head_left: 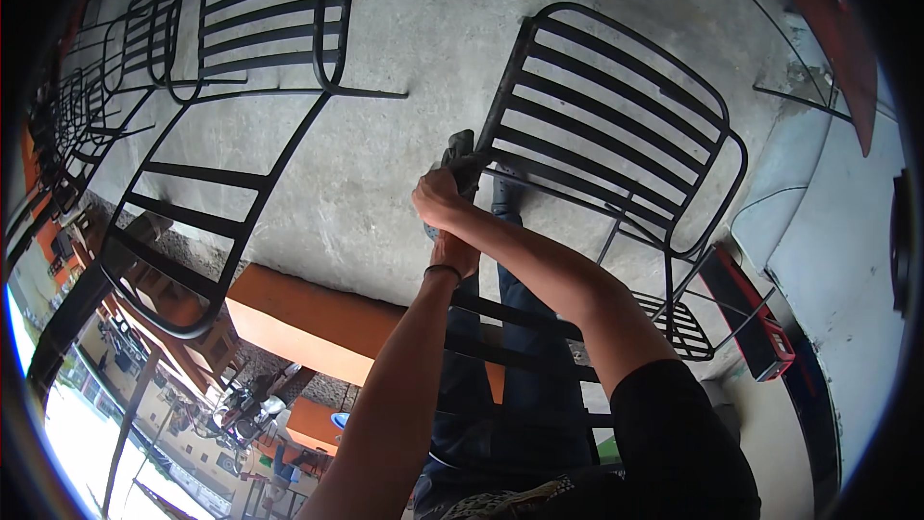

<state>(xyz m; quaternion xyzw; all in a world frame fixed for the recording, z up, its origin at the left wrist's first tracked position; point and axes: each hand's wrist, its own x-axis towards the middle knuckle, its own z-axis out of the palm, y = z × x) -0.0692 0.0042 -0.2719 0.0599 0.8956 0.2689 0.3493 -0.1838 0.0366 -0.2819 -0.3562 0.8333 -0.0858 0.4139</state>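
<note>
A black metal chair (616, 106) with flat slats stands tilted in view ahead and to the right. A crumpled dark grey cloth (460, 146) lies against the chair's near left frame rail. My right hand (438, 195) is closed in a fist around the cloth, its forearm reaching in from the right. Just below it is my left hand (456, 252), with a dark band on the wrist. The left hand's fingers are mostly hidden behind the right hand and wrist, and a bit of cloth shows beside it. Dark slats cross in front of my legs.
Another black slatted chair (255, 173) stands to the left, with more chairs (149, 29) beyond it. An orange ledge (308, 318) edges the concrete floor (414, 39). At the right are a red and black box (756, 327) and a pale wall (857, 260). A dark red panel (828, 29) juts in at upper right.
</note>
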